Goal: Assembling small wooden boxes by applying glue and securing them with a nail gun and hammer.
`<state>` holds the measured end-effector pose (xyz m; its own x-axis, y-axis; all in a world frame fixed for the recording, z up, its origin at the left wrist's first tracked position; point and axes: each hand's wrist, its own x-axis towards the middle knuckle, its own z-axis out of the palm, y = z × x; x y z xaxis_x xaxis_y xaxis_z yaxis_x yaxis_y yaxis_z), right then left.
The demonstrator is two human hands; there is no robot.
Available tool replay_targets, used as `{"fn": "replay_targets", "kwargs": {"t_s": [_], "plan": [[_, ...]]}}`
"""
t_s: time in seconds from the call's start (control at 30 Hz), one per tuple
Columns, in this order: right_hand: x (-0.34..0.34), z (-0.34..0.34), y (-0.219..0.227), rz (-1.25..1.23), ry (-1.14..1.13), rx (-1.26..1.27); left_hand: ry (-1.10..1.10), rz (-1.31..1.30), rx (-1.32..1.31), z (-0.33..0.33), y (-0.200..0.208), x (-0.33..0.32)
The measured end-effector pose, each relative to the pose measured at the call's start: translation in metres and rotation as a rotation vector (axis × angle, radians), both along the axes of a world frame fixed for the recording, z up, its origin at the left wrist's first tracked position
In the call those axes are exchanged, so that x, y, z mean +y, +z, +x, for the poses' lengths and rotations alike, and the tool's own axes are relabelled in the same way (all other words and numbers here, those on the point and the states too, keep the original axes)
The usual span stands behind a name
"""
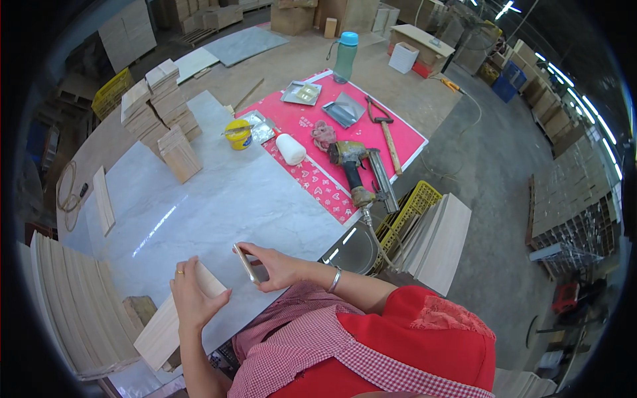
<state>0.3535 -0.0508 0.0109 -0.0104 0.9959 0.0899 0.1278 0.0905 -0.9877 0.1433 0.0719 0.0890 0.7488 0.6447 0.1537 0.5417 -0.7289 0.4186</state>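
Pale board (pixel 211 281) under left hand (pixel 192 302); thin slab in right

Your left hand is nearer the board: it arches over the upper part, thumb spread to one edge, fingers to the other. Whether it grips or merely rests, I cannot tell.

Board axis, as you look down: about one o'clock to seven o'clock. The upper end shows between thumb and fingers; the longer visible stretch runs out toward seven. It reads as one piece, though your hand covers the middle.

Your right hand (pixel 282 268) pinches a thin, phone-like slab (pixel 247 265) by its edges, fingers at the upper end, thumb side lower. The slab is tipped on edge, its axis about eleven to five, lying at two o'clock from your left hand. From your right hand, the board's near end is at nine o'clock: near, not touching.

Judgement: the small gap between slab and board end is the relation to watch, over the grey marbled bench (pixel 225 212).

Surroundings: nail gun (pixel 356 174) at one o'clock from your right hand; plank stack (pixel 73 305) at nine from your left.
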Motion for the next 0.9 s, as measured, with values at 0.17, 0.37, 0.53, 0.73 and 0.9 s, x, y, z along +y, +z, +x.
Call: {"fn": "replay_targets", "kwargs": {"t_s": [0.17,0.37,0.53,0.73,0.9], "plan": [[0.011,-0.007,-0.001,0.028,0.047,-0.100,0.004,-0.051,-0.002,0.002,0.027,-0.011],[0.028,-0.016,-0.027,0.031,0.075,-0.300,-0.094,-0.037,-0.061,-0.007,0.017,-0.005],[0.030,-0.023,-0.017,0.061,0.096,-0.088,-0.068,-0.036,-0.070,-0.016,0.015,-0.007],[0.031,-0.027,0.004,0.052,0.100,-0.103,-0.082,-0.090,-0.054,-0.006,0.022,-0.009],[0.030,-0.025,0.001,0.064,0.083,-0.128,-0.104,-0.084,-0.025,0.000,0.011,-0.006]]}}
